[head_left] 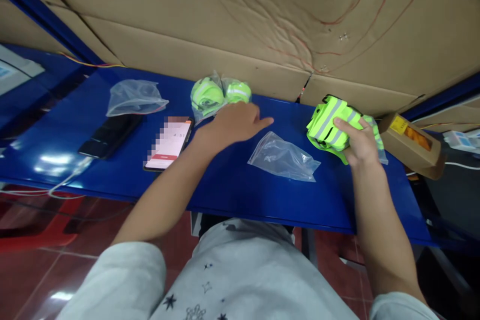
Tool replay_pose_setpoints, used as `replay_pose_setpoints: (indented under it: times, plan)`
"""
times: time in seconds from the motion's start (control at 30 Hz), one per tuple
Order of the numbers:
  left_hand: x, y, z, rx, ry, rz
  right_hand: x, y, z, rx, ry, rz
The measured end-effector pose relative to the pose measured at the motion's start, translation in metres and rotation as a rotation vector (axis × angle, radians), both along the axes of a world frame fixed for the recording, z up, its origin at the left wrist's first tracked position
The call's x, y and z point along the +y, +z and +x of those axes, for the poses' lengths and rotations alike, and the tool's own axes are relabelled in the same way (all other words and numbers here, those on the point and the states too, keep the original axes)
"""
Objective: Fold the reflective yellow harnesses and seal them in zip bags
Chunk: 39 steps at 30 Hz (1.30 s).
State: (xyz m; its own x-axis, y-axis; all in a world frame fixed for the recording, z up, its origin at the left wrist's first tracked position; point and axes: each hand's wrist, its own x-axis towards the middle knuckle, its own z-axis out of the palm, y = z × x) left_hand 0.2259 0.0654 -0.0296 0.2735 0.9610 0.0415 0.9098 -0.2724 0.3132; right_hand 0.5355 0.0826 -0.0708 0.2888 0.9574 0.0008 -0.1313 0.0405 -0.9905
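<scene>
My right hand [360,142] grips a folded neon-yellow vest [332,122] with grey reflective stripes, above the blue table's right part. My left hand [240,122] is near the table's middle, thumb stretched to the right and the other fingers curled; whether it holds anything is hidden. Just beyond it sit two rolled neon-yellow bundles in clear bags, one on the left [207,95] and one on the right [238,91]. A flat clear zip bag [284,157] lies between my hands. To the left of my left hand rests a phone with a lit screen [168,145].
Farther left are another clear bag [135,97] and a dark phone [108,136] with a white cable [69,177]. A brown box with a window [412,145] stands at the right. Cardboard [210,20] lines the blue table's [225,185] back edge.
</scene>
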Motion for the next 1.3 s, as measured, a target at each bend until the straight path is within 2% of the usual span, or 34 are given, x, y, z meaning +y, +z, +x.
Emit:
replay_pose_setpoints:
  times: [0.07,0.13,0.2,0.27,0.37,0.47,0.53,0.63,0.7,0.83,0.97,1.1,1.23,1.3]
  plan:
    - [-0.020,-0.012,0.003,0.085,0.078,-0.108,-0.003,-0.009,-0.007,0.018,-0.062,-0.035]
    - [-0.035,-0.024,0.007,0.105,0.049,-0.211,-0.005,-0.014,-0.015,0.018,-0.070,-0.049]
    - [-0.044,-0.029,0.007,0.115,-0.016,-0.180,-0.006,-0.014,-0.018,0.018,-0.037,-0.021]
    - [-0.048,-0.019,0.003,0.135,-0.058,0.006,-0.009,-0.009,-0.015,0.015,-0.012,0.040]
    - [-0.053,0.013,-0.002,0.217,-0.148,0.300,-0.017,0.005,-0.005,0.043,0.037,0.148]
    - [-0.056,0.040,0.001,0.324,-0.399,0.457,-0.029,0.017,-0.005,0.091,0.143,0.208]
    - [-0.057,0.043,0.009,0.330,-0.524,0.509,-0.036,0.018,-0.013,0.087,0.238,0.160]
    - [-0.052,0.028,0.020,0.262,-0.539,0.525,-0.042,0.011,-0.028,0.006,0.355,-0.028]
    - [-0.045,0.012,0.023,0.189,-0.539,0.519,-0.041,0.005,-0.034,-0.106,0.352,-0.105]
    - [-0.025,-0.014,0.022,0.048,-0.599,0.503,-0.036,0.004,-0.033,-0.327,0.266,-0.021]
    - [-0.012,-0.025,0.019,-0.104,-0.597,0.442,-0.032,0.006,-0.024,-0.371,0.240,-0.007]
    - [-0.004,-0.034,0.018,-0.018,-0.517,0.259,-0.026,-0.002,-0.015,-0.410,0.191,0.025]
    - [0.012,-0.047,0.024,0.095,-0.530,0.027,-0.020,-0.006,-0.010,-0.335,0.143,0.033]
    - [0.019,-0.051,0.030,0.101,-0.530,-0.038,-0.018,-0.005,-0.007,-0.266,0.117,0.007]
